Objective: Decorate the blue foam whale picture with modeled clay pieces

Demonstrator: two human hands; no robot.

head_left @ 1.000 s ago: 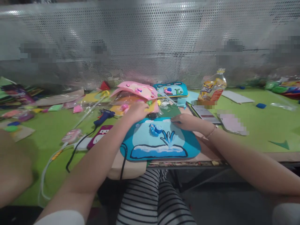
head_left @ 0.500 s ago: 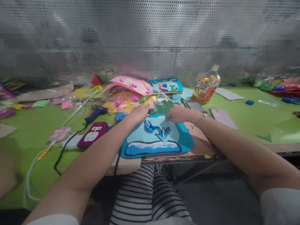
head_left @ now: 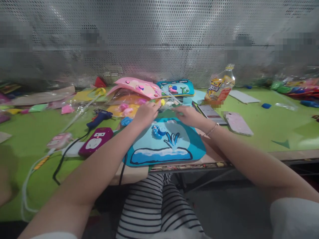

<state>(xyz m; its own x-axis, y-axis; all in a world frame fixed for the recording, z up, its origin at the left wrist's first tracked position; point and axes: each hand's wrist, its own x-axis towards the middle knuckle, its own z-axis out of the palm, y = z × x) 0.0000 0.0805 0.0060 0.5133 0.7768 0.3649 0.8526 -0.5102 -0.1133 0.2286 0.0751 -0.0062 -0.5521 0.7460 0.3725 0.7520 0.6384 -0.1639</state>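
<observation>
A blue foam panel (head_left: 196,149) lies in front of me, with a painted pool, a blue splash and a small blue clay snail (head_left: 159,132) on it. Beyond its top left edge is my left hand (head_left: 147,113), fingers curled together beside a yellow clay ball (head_left: 162,102); what they may hold is hidden. My right hand (head_left: 188,114) hovers over the panel's top edge. Its fingers point left, slightly apart, near white clay (head_left: 169,103) in clear plastic, and nothing shows in them. Blue clay (head_left: 126,121) sits by my left forearm.
Left of me are a glue gun (head_left: 99,118) with a black cord, a maroon case (head_left: 96,142) and a white cable. Decorated pink (head_left: 133,87) and blue (head_left: 185,88) panels lie behind. To the right stand a bottle (head_left: 220,87) and phones (head_left: 239,123). A perforated metal screen (head_left: 159,43) rises behind.
My right hand has lifted off the white patch on the panel's top edge and moved slightly away from me. My left hand stays near the clay. The view has shifted right.
</observation>
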